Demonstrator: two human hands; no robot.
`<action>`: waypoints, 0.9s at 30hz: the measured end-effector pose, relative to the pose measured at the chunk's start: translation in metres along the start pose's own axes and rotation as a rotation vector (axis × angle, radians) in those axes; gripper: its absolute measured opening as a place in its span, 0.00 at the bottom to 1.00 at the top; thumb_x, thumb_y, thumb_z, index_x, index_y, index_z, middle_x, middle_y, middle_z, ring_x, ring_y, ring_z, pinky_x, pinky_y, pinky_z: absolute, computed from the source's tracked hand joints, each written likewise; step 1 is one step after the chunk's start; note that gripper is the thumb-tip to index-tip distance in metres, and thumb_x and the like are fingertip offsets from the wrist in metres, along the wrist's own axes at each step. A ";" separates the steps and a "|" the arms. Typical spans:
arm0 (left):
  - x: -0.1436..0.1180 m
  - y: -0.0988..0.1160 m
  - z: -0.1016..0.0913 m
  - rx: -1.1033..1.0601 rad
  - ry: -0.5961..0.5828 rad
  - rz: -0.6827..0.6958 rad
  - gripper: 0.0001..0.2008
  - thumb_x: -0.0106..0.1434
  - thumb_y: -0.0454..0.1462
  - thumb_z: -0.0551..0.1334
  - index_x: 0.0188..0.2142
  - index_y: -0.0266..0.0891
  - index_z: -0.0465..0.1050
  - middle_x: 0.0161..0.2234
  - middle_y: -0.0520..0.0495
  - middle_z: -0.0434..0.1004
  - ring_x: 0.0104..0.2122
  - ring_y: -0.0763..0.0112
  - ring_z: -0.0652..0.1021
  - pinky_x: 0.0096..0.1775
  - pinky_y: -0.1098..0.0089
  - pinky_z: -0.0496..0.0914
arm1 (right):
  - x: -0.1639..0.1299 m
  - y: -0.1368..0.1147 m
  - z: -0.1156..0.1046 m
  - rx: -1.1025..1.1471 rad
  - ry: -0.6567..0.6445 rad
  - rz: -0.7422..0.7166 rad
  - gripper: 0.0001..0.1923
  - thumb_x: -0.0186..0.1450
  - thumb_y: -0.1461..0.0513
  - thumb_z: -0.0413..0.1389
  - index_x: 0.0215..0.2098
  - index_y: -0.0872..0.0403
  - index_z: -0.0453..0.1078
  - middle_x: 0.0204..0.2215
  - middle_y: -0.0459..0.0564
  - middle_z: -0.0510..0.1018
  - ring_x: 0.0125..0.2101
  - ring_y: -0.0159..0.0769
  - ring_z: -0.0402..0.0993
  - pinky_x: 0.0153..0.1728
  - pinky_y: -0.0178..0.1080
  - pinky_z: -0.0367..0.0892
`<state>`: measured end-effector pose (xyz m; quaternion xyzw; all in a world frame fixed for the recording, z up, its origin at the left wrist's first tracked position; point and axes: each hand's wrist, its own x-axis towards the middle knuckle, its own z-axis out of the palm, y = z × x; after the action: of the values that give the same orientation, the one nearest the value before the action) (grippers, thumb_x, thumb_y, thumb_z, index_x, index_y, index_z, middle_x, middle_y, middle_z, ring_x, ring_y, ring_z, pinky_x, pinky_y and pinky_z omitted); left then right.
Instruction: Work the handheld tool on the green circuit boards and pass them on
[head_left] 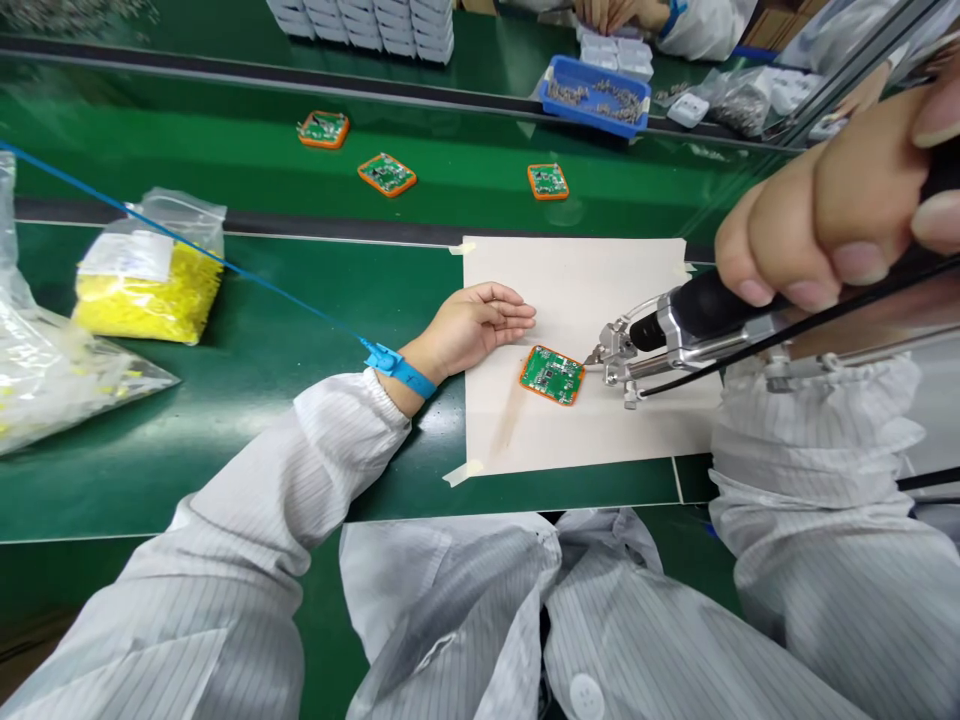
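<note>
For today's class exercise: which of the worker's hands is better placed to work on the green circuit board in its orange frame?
Right. The right hand grips the black-handled soldering tool, tip at the green circuit board in its orange frame. The left hand rests empty beside it.

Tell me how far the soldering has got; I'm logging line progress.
Looks done: three orange-framed boards lie on the belt behind. In hand: the right hand holds the soldering tool, its tip at the edge of the board on the beige mat; the left hand rests beside it. Left: cannot tell.
</note>
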<state>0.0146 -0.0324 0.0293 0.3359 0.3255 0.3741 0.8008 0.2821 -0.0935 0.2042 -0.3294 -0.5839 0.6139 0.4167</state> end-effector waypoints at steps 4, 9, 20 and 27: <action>0.001 0.000 0.000 -0.007 -0.005 -0.019 0.14 0.49 0.19 0.58 0.32 0.34 0.73 0.34 0.43 0.84 0.36 0.66 0.84 0.42 0.66 0.77 | -0.001 0.006 0.023 0.017 0.023 -0.023 0.27 0.69 0.46 0.54 0.25 0.58 0.58 0.23 0.39 0.71 0.34 0.27 0.80 0.35 0.33 0.75; 0.000 0.000 -0.002 -0.009 -0.014 -0.027 0.15 0.48 0.20 0.58 0.33 0.34 0.73 0.34 0.43 0.84 0.35 0.65 0.84 0.41 0.66 0.77 | 0.008 0.005 0.032 -0.122 -0.006 -0.192 0.20 0.66 0.54 0.56 0.28 0.58 0.53 0.21 0.35 0.70 0.24 0.20 0.73 0.30 0.30 0.70; 0.001 -0.003 -0.005 -0.019 -0.018 -0.016 0.12 0.52 0.23 0.62 0.35 0.34 0.75 0.35 0.42 0.84 0.35 0.65 0.84 0.42 0.65 0.79 | 0.028 0.010 0.015 -0.161 -0.237 -0.457 0.11 0.62 0.66 0.56 0.34 0.52 0.55 0.19 0.34 0.67 0.16 0.23 0.65 0.24 0.32 0.69; 0.000 -0.002 -0.004 -0.054 -0.016 -0.022 0.09 0.54 0.24 0.63 0.35 0.33 0.75 0.33 0.41 0.84 0.33 0.65 0.84 0.41 0.65 0.78 | 0.030 0.016 0.019 -0.108 -0.226 -0.483 0.11 0.61 0.66 0.59 0.35 0.50 0.60 0.15 0.35 0.60 0.13 0.24 0.60 0.19 0.31 0.69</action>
<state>0.0128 -0.0323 0.0253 0.3133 0.3125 0.3712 0.8163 0.2501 -0.0750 0.1928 -0.1318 -0.7204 0.4973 0.4651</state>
